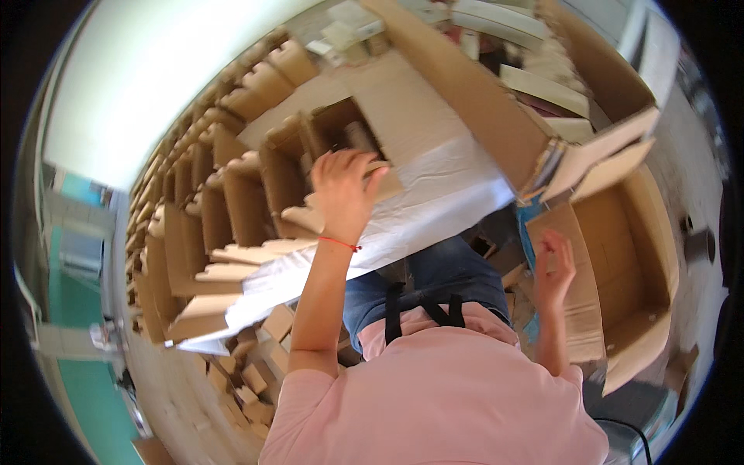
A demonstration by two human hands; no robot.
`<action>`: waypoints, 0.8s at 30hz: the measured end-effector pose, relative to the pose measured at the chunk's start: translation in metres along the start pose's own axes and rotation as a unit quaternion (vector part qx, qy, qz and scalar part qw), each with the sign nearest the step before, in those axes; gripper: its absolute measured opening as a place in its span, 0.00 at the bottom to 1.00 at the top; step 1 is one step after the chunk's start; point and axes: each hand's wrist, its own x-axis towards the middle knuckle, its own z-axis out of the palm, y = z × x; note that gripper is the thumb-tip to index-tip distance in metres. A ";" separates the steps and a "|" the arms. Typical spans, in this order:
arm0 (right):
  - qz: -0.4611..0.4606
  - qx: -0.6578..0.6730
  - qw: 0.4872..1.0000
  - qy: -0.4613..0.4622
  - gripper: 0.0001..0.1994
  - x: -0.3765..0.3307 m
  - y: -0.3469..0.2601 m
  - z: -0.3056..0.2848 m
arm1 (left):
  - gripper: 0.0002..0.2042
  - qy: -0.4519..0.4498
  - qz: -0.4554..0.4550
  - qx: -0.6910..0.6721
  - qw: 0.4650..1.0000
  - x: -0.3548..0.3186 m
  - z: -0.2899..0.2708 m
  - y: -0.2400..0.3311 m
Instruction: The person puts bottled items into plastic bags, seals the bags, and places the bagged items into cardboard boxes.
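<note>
**Left hand (341, 186) at a small open carton (335, 118)**

The left hand's fingers curl partway at the carton's near edge; whether they grip it, I cannot tell. The carton stands on the white-covered table (457, 170) beside rows of open cardboard boxes (244, 205), a blurred pale item (358, 137) inside. The right hand (553, 270), loosely open and holding nothing visible, is beside an open brown box (624, 260). A long carton (469, 97) contains off-white boxes (544, 91).

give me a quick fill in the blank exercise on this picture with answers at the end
The left hand is at an open box made of ____.
A thin ____ cord circles the left wrist.
The shirt is ____.
Near the large open carton, the right hand holds ____.

Missing words: cardboard; red; pink; nothing
</note>
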 end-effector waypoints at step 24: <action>-0.143 0.106 0.974 -0.142 0.13 0.082 -0.017 0.174 | 0.20 -0.304 -0.140 -0.041 0.941 0.129 -0.028 -0.147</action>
